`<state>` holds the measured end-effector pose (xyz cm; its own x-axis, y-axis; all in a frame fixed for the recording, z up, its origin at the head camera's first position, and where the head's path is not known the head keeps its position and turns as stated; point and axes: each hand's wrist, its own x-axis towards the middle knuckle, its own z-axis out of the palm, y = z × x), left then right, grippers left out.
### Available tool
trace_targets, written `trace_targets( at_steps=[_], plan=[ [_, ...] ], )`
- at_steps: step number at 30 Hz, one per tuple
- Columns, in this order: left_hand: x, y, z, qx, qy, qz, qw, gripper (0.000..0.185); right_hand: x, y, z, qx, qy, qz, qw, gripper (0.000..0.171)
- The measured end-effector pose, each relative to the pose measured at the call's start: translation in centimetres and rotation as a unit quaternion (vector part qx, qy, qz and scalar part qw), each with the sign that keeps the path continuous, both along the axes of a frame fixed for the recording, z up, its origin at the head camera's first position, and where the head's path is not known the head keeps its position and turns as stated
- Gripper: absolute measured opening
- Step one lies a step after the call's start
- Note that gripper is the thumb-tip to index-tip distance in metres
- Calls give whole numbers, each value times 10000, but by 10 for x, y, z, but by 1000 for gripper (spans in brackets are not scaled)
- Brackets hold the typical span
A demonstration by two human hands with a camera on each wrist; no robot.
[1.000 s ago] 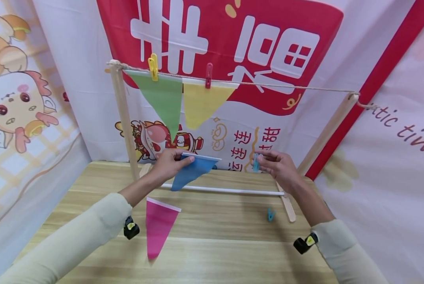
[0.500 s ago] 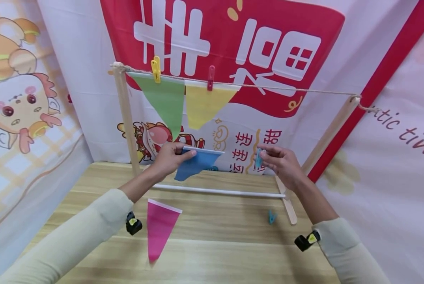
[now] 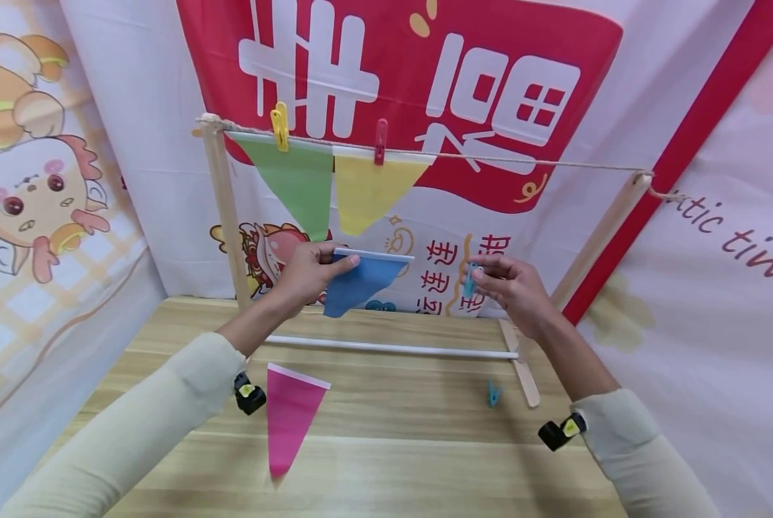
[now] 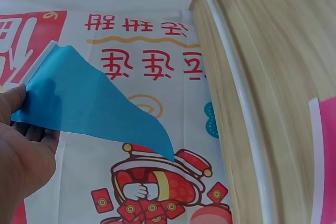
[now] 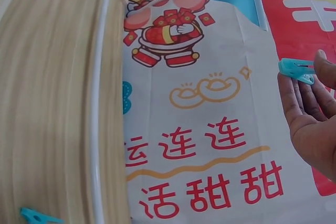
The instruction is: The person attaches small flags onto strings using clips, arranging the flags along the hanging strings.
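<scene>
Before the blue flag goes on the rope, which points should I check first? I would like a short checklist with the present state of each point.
1. Left hand holds the blue flag by its top corner: ok.
2. Right hand pinches a teal clip: ok.
3. Free stretch of rope to the right of the yellow flag: ok.
4. Blue flag raised to the rope: not ok, it hangs below the green flag and the yellow one.
5. Clip's jaws open enough for the rope: cannot tell.
6. Spare clip lies on the table; the pink flag is not hung: ok.
</scene>
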<state>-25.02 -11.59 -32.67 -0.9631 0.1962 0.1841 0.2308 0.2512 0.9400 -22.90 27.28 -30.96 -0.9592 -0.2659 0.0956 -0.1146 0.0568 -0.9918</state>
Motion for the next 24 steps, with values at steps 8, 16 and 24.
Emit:
trace_targets(
  at_steps=[8,16,24],
  plan=[
    [-2,12,8,108,77,-9,9999,36,-3,-4,11,-63,230,143,9996,24],
    [-3,21,17,168,124,-55,9998,33,-5,-8,24,57,253,27,9997,29],
    [-3,26,24,202,80,-219,9995,36,-5,-13,36,235,349,-5,9991,39]
  ],
)
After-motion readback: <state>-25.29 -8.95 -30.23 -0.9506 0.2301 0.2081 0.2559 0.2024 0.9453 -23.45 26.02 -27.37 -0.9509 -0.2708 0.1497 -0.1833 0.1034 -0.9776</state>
